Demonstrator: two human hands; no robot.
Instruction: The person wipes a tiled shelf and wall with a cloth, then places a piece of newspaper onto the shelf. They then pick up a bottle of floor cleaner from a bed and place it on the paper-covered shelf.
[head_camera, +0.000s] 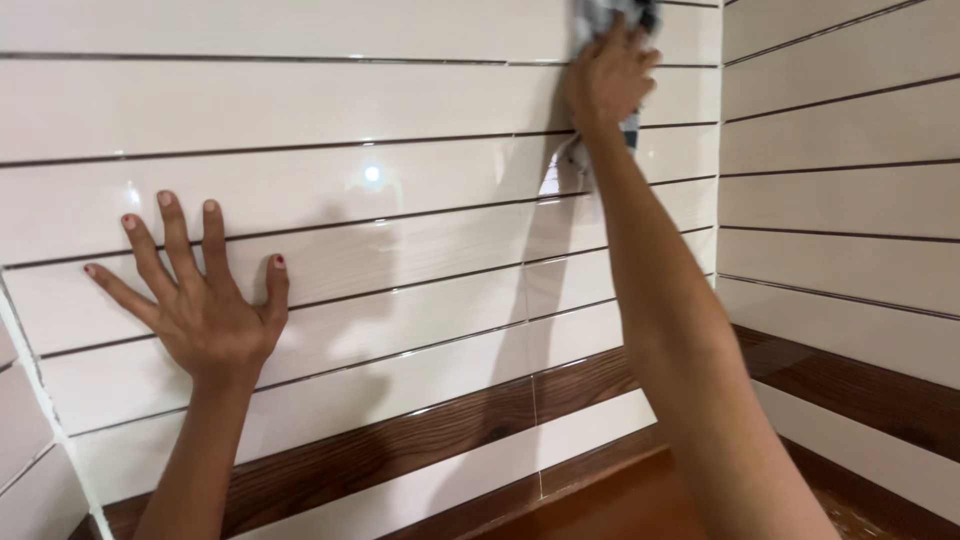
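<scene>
Cloth (612, 14), grey and crumpled, is high on the wall near the top edge of the view, and part of it goes out of the picture. My right hand (608, 78) presses it flat against the glossy cream tiles (300, 100). My right fingers (640, 62) lie close together over the cloth, bent a little around it, and a small end of the fabric hangs out below my wrist, beside my forearm. My right arm goes up across the picture from the lower right corner.

My left hand (205, 300) is lower and far to the left, well apart from the cloth. It holds nothing. The palm lies flat on the tiles and my left fingers (170, 235) are spread wide like a fan, with the thumb pointing up to the right. The nails have dark red polish.

The wall has long horizontal tiles with thin dark grout lines (250, 150) between them. A small bright reflection of a light (372, 173) shows on one tile between my two hands, and a soft shadow of my arm falls on the tiles beside it. Lower down runs a dark brown band with wood pattern (420, 440), then one more cream row. At the right a second tiled wall (840, 200) meets the first in a corner, close to the cloth. A reddish brown surface (620, 505) is at the bottom.
</scene>
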